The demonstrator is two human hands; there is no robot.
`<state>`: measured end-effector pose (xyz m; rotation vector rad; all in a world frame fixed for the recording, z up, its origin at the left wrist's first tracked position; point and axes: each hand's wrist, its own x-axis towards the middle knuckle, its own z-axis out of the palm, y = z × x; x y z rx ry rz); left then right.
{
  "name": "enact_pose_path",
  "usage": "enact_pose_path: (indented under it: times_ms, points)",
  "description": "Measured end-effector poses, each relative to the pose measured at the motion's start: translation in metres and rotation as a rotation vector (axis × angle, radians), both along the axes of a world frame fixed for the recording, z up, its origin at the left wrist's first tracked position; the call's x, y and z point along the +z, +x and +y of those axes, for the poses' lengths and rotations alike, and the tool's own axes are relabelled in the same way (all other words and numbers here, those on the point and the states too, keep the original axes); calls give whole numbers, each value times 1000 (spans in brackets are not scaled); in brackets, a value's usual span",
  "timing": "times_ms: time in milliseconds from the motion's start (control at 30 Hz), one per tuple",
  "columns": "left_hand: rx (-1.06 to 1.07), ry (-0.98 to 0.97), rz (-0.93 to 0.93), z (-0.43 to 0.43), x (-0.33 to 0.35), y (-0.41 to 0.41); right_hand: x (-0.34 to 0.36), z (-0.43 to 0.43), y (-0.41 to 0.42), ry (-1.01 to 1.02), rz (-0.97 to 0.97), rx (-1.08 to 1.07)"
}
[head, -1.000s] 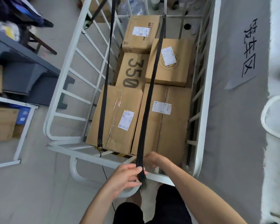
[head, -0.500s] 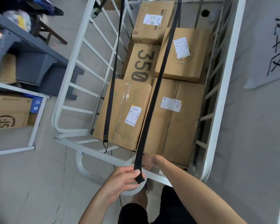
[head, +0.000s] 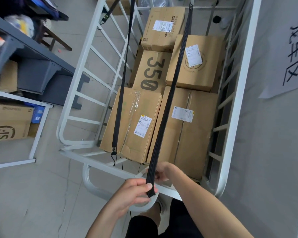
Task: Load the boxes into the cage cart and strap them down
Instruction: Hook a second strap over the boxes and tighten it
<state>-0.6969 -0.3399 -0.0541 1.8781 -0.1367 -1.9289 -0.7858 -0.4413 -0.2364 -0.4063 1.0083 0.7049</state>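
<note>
A white cage cart [head: 237, 93] holds several brown cardboard boxes, among them one printed "350" [head: 151, 73] and a large labelled box [head: 187, 131] at the near right. A black strap [head: 172, 86] runs taut from the far rail over the right-hand boxes to me. My left hand [head: 134, 194] pinches its near end just outside the cart's near rail. My right hand [head: 162, 172] grips the strap a little higher, partly hidden behind it. A second black strap [head: 122, 79] lies over the left boxes, its hook [head: 114, 158] caught at the near rail.
A grey shelf unit [head: 33, 54] and a white frame [head: 40, 127] with more cardboard boxes stand to the left. A grey wall with a paper sign [head: 294, 54] runs close along the cart's right side. My dark-clothed legs [head: 162, 224] are at the cart's near end.
The view has closed in on the cart. Both hands keep hold of the right strap's near end, which has stayed at the near rail.
</note>
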Motion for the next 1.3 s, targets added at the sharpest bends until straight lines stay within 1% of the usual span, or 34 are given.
enact_pose_path:
  times_ms: [67,167,233,333,467,533,667,733,800,867,967,1100,1300]
  points:
    - [-60,-3,-21,0,5,4,4,-6,-6,-42,39,-65]
    - [-192,-6,-49,2,10,10,12,-14,-12,-184,102,-253]
    - [-280,-12,-73,5,12,12,23,-17,-14,-278,90,-380]
    - [-376,-30,-113,13,11,12,45,-15,-20,-401,32,-477]
    - [-397,-93,-189,26,4,20,68,-3,-27,-425,33,-706]
    - [-421,-125,-197,30,-1,24,85,2,-28,-542,23,-738]
    - [-582,-191,-247,31,-3,27,130,20,-25,-831,2,-771]
    - [-609,-264,-260,28,3,30,148,34,-21,-936,-29,-736]
    - [-618,-324,-213,28,10,34,159,48,-17,-1021,-13,-696]
    - [-622,-357,-188,35,19,38,167,61,-14,-1072,37,-703]
    - [-555,-416,-203,51,27,42,177,81,-10,-1124,92,-736]
    - [-514,-391,-159,65,28,42,192,105,-11,-1191,115,-815]
    - [-636,-394,-238,56,17,39,209,120,-18,-1271,101,-959]
